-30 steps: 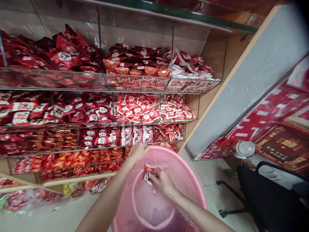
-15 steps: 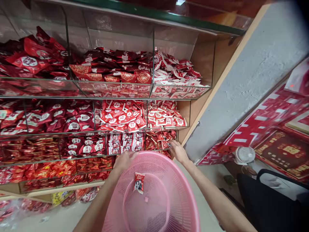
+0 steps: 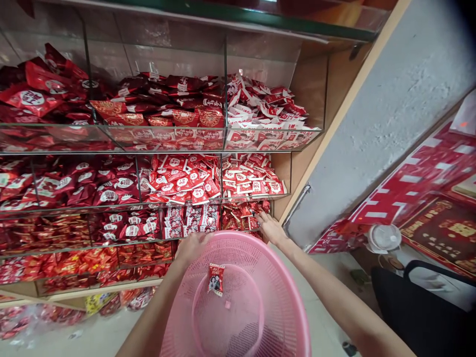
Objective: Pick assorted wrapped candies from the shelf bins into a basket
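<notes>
My left hand (image 3: 191, 248) grips the far left rim of a pink plastic basket (image 3: 297, 297), its fingers wrapped over the edge. Inside lies one red wrapped candy (image 3: 216, 279) with a printed couple on it. My right hand (image 3: 270, 229) reaches past the basket's far rim to a low shelf compartment of small red wrapped candies (image 3: 238, 217). Its fingers are bent and closed on a candy at the compartment's right side; the fingertips are partly hidden among the wrappers.
Glass-divided shelves hold red packets (image 3: 182, 178) in several rows. A wooden side panel (image 3: 316, 163) and a grey wall (image 3: 375, 119) stand to the right. A black chair (image 3: 416, 312) is at lower right, near red boxes (image 3: 442, 228). Bagged sweets (image 3: 107, 303) lie under the shelves.
My right hand has shifted slightly left, further among the candies. My left hand keeps its hold on the basket rim. The view has turned a little to the right.
</notes>
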`<state>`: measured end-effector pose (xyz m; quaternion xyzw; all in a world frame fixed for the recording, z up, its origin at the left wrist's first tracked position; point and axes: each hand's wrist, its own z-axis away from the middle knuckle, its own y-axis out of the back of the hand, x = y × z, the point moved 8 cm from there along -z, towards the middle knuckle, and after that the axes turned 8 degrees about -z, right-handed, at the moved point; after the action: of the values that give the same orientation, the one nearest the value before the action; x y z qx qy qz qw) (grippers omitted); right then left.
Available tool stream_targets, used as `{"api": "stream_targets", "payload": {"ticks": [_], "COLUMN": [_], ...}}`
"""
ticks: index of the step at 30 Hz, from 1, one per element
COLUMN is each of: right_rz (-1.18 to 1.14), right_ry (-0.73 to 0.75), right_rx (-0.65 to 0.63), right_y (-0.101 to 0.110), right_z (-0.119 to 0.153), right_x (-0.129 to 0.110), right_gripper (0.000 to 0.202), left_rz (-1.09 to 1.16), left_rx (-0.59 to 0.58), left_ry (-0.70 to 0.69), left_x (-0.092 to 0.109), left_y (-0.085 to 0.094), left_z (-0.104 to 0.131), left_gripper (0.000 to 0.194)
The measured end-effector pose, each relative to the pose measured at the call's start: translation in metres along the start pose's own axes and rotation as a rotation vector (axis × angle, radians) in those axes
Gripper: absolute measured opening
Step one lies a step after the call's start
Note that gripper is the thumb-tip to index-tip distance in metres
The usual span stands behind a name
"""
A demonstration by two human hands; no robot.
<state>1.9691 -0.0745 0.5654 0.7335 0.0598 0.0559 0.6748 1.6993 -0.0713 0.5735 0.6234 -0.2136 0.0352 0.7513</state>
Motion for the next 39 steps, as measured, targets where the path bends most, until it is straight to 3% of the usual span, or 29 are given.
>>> {"api": "stream_targets", "payload": {"ticks": [8, 12, 15, 17, 19, 21, 24, 27, 31, 36, 39], "right_rz": [0.002, -0.048, -0.254, -0.511, -0.836, -1.130, -1.371, -1.437, -1.379, -1.412, -1.222], "right_ry": [0.016, 0.026, -0.006, -0.087, -0.151, -0.146, -0.142, -0.270, -0.497, -0.633, -0.554], "right_rx": [-0.006, 0.059, 0.203, 0.314, 0.352, 0.262, -0.008, -0.248, -0.454, -0.515, -0.480], "right_y": [0.008, 0.022, 0.052, 0.072, 0.079, 0.070, 0.034, -0.010, -0.052, -0.066, -0.051], "right_z": [0.005, 0.018, 0.035, 0.047, 0.055, 0.059, 0.063, 0.073, 0.089, 0.096, 0.095], "right_x": [-0.008, -0.007, -0.004, -0.002, -0.009, -0.032, -0.079, -0.108, -0.120, -0.117, -0.109], "right_gripper": [0.033, 0.029, 0.031, 0.040, 0.048, 0.044, 0.030, 0.027, 0.025, 0.041, 0.047], "left_rz": [-0.017, -0.018, -0.035, -0.037, -0.029, -0.021, -0.002, 0.007, -0.007, -0.005, 0.001], "left_rx": [-0.009, -0.016, -0.017, -0.013, -0.008, -0.010, -0.016, -0.012, 0.011, 0.007, 0.019], "left_ry": [0.022, 0.024, 0.038, 0.038, 0.034, 0.040, 0.034, 0.001, -0.030, -0.009, 0.001], "left_x": [-0.008, -0.009, -0.010, -0.008, -0.004, 0.000, 0.008, 0.017, 0.020, 0.011, 0.005], "left_y": [-0.001, -0.001, -0.001, 0.000, 0.000, 0.000, 0.001, 0.002, 0.003, -0.001, 0.000], "left_z": [0.003, 0.004, 0.004, 0.004, 0.003, 0.002, 0.003, 0.005, 0.008, 0.013, 0.017], "left_gripper": [0.043, 0.042, 0.048, 0.053, 0.057, 0.057, 0.053, 0.053, 0.060, 0.060, 0.060]}}
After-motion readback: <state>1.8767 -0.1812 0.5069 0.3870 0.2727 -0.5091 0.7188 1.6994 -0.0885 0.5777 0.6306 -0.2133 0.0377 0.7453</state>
